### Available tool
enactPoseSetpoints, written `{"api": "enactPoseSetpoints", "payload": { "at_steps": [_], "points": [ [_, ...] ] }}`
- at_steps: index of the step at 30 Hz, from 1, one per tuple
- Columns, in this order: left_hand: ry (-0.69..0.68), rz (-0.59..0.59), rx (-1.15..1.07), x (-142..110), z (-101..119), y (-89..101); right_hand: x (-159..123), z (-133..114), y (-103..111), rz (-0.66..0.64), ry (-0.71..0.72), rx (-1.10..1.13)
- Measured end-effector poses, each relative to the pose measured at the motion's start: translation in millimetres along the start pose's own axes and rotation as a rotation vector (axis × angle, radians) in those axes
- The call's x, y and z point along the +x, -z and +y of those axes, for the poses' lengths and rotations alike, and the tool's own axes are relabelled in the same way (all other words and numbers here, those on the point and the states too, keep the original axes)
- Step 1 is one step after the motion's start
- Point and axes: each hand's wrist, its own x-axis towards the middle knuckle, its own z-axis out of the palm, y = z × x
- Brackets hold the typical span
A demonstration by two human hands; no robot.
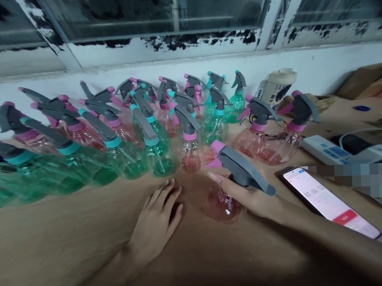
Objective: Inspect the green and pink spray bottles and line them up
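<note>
My right hand (240, 191) is wrapped round the neck of a pink spray bottle (223, 205), just under its grey and pink trigger head. The bottle stands upright, or nearly so, at the table's middle; whether its base touches the wood I cannot tell. Palm down on the table lies my left hand (156, 216), fingers spread and holding nothing. Just beyond its fingertips are a green spray bottle (160, 159) with a teal collar and a small pink spray bottle (191, 157). Two more pink spray bottles (281, 145) stand behind my right hand.
Several green and pink spray bottles (70, 165) crowd the left and back of the wooden table (71, 232), up to the white wall. On the right lie a phone (329, 200) showing a timer and a power strip (327, 149). A pale cup (279, 86) stands behind.
</note>
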Motion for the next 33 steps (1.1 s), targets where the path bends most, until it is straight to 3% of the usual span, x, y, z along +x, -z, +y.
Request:
{"api": "enactPoseSetpoints", "payload": {
  "at_steps": [8,21,33],
  "points": [
    [0.013,-0.009,0.000,-0.1,-0.2,-0.5,3.7,-5.0,1.4,0.021,0.018,0.079],
    [-0.012,-0.007,0.006,-0.1,0.8,-0.1,2.9,-9.0,2.1,-0.021,-0.093,0.040],
    [-0.003,-0.012,0.017,-1.1,0.0,-1.6,-0.2,-4.6,0.8,0.008,0.002,-0.080]
  ]
}}
